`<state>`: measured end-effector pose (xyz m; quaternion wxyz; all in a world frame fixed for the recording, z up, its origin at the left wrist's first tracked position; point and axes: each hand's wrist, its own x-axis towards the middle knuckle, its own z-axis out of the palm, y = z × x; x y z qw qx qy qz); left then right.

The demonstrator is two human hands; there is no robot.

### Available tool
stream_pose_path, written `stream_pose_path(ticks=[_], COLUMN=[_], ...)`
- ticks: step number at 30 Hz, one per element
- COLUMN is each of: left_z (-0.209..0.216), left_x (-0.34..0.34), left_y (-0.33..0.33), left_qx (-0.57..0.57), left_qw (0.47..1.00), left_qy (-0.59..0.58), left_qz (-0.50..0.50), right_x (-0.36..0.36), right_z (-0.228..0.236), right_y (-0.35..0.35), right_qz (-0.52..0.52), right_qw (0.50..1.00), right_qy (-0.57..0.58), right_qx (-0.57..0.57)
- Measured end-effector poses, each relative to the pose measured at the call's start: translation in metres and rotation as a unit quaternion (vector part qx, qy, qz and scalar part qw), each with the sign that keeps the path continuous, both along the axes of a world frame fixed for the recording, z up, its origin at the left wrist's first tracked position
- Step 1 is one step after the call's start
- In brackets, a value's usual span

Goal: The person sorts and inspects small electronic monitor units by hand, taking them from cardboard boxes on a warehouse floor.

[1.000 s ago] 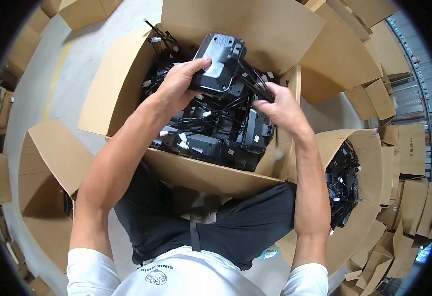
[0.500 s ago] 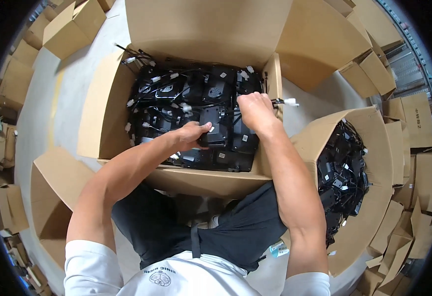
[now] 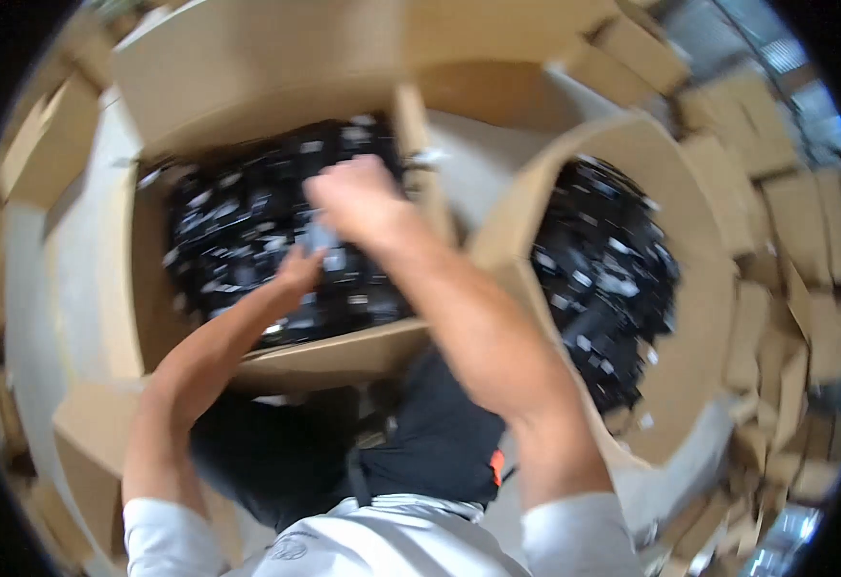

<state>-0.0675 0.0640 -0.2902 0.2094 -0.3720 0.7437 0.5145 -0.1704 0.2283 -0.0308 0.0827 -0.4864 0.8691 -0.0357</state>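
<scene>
Right hand (image 3: 353,197), blurred, curled nearly into a fist over the near box (image 3: 344,354); impossible to tell of anything inside the fingers. Left hand (image 3: 297,273) just below and to the left, thumb up, other fingers largely hidden among black parts (image 3: 219,226); impossible to tell how far open, or whether holding or only touching. Between both hands, inside the near box, one part (image 3: 321,238) with a pale bluish sheen, close to the left thumb; contact unclear.

Around the hands, more black parts, spread nearly from wall to wall and flecked with white. Seemingly well along in this box: a broad covering in place, depth hard to judge, back flap (image 3: 257,72) standing open, closing not yet done.

Just beside, to the right, an open right box (image 3: 699,385) with a heap (image 3: 613,279) of similar black pieces, also flecked with white, jumbled, with bare cardboard along the outer wall. By the size of that heap, probably much left on that side; no count possible through the blur.

Farther out, a lower-left box (image 3: 84,433), contents hidden; at the far right, cartons (image 3: 795,221) crowded together; at the far left, pale floor (image 3: 26,269).
</scene>
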Motion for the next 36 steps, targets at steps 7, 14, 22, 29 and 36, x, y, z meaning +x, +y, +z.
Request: stream_pose_path(ticks=[7, 14, 22, 29, 36], left_z=[0.026, 0.083, 0.217, 0.215, 0.232], left_x=[-0.014, -0.008, 0.046, 0.044, 0.052], left_y=[0.007, -0.037, -0.011, 0.003, 0.008], left_qx=[-0.066, -0.094, 0.018, 0.047, 0.032], left_qw=[0.991, 0.985, 0.979, 0.977, 0.973], left_qy=[0.036, 0.108, 0.175, 0.172, 0.198], left_qz=[-0.106, -0.093, -0.102, -0.114, -0.114], right_x=[0.007, 0.010, 0.122, 0.155, 0.086], right_z=[-0.008, 0.106, 0.005, -0.056, 0.086], right_y=[0.011, 0.207, 0.551, 0.569, 0.566], right_qz=[-0.041, -0.035, -0.260, -0.280, -0.559], right_qw=[0.996, 0.982, 0.893, 0.927, 0.812], right_qy=[-0.049, -0.020, -0.149, -0.126, 0.037], right_qx=[-0.057, -0.186, 0.335, 0.214, -0.161])
